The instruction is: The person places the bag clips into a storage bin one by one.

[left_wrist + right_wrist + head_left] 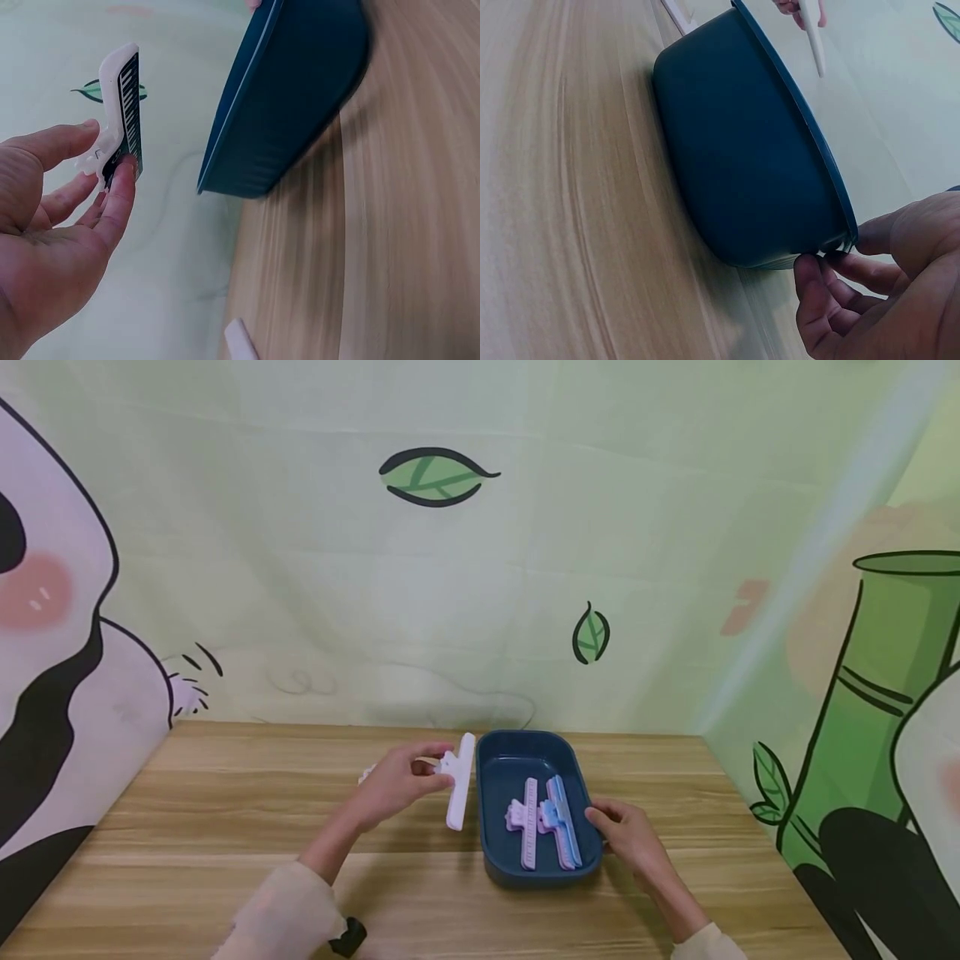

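Note:
In the head view, my left hand (pixel 397 785) pinches a white bag clip (pixel 461 781) by its handle, up in the air just left of a dark blue basin (pixel 525 882). The left wrist view shows a piano-key pattern on the clip's (pixel 130 97) dark face, with thumb and fingers on either side of its handle. My right hand (pixel 630 835) grips the basin's right rim between thumb and fingers. Inside the basin lie a pink clip (pixel 530 827) and, to its right, a blue clip (pixel 567 827) overlapping another pinkish one.
A pale object (pixel 365 773) is mostly hidden behind my left hand on the wooden table (pixel 247 810). One end of a pale piece (pixel 240 341) shows on the table in the left wrist view. A printed cloth backdrop (pixel 300 568) hangs behind the table.

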A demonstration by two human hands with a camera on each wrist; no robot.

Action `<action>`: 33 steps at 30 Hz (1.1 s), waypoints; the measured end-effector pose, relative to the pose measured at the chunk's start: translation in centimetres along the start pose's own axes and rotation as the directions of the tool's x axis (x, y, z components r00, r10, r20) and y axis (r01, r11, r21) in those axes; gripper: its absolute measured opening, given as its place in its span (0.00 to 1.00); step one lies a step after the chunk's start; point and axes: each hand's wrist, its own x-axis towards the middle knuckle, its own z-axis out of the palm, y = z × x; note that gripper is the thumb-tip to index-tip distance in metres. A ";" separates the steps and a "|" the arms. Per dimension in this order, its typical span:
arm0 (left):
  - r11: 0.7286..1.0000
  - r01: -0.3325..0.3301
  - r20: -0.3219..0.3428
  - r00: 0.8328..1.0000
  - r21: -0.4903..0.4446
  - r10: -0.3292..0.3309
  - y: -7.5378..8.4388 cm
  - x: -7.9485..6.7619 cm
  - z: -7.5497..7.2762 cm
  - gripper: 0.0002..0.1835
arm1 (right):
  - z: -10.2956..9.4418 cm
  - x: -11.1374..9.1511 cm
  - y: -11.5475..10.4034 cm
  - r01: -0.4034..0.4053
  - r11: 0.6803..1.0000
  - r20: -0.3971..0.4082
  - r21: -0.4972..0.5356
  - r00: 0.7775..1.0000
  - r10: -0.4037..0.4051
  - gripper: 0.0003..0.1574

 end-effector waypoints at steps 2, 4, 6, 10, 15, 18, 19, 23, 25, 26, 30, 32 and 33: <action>1.000 0.005 0.000 1.000 0.013 -0.005 0.0 0.1 0.3 0.27 | 0.0 0.0 0.0 0.000 1.000 -0.002 0.000 1.000 0.000 0.20; 1.000 0.009 0.001 1.000 0.026 -0.009 -0.1 0.2 0.7 0.27 | 0.0 0.0 0.1 0.000 1.000 -0.002 -0.005 1.000 0.000 0.20; 0.999 0.009 0.007 1.000 0.035 -0.009 -0.1 0.4 1.0 0.27 | -0.1 0.0 0.1 -0.005 1.000 -0.002 -0.007 1.000 0.005 0.21; 1.000 -0.008 0.022 1.000 0.030 0.007 0.0 0.6 1.6 0.27 | -0.1 0.0 0.1 -0.005 1.000 0.004 -0.008 1.000 0.005 0.21; 0.999 -0.014 0.034 0.999 0.034 0.013 0.2 1.0 2.7 0.27 | -0.2 -0.1 0.1 -0.003 1.000 0.003 0.000 1.000 0.003 0.21; 0.999 0.005 0.034 0.999 0.051 -0.007 0.3 1.3 3.3 0.26 | -0.2 -0.1 0.1 0.002 1.000 0.002 -0.001 1.000 -0.002 0.21; 0.998 0.011 0.036 0.999 0.056 -0.013 0.3 1.4 3.5 0.26 | -0.2 -0.2 0.1 0.002 1.000 0.001 0.000 1.000 -0.002 0.21; 0.999 0.003 0.064 0.998 0.054 -0.006 0.4 1.9 4.2 0.26 | -0.2 -0.2 0.1 0.004 1.000 0.000 0.005 1.000 -0.004 0.21; 0.998 -0.004 0.068 0.998 0.067 0.000 0.5 2.2 4.5 0.26 | -0.2 -0.1 0.1 0.003 1.000 -0.002 0.007 1.000 -0.003 0.21; 0.997 -0.007 0.069 0.998 0.073 0.002 0.5 2.3 4.6 0.25 | -0.1 -0.1 0.1 0.005 1.000 -0.001 0.007 1.000 -0.004 0.21; 0.994 -0.012 0.072 0.997 0.113 0.004 0.4 2.7 5.2 0.25 | -0.1 -0.1 0.1 0.010 1.000 0.003 0.004 1.000 -0.010 0.21; 0.992 -0.011 0.073 0.997 0.129 0.001 0.4 2.9 5.4 0.25 | -0.1 -0.1 0.1 0.009 1.000 0.004 -0.003 1.000 -0.009 0.21; 0.991 -0.013 0.072 0.997 0.136 0.003 0.4 3.0 5.5 0.26 | -0.1 0.0 0.1 0.008 1.000 0.004 -0.006 1.000 -0.008 0.21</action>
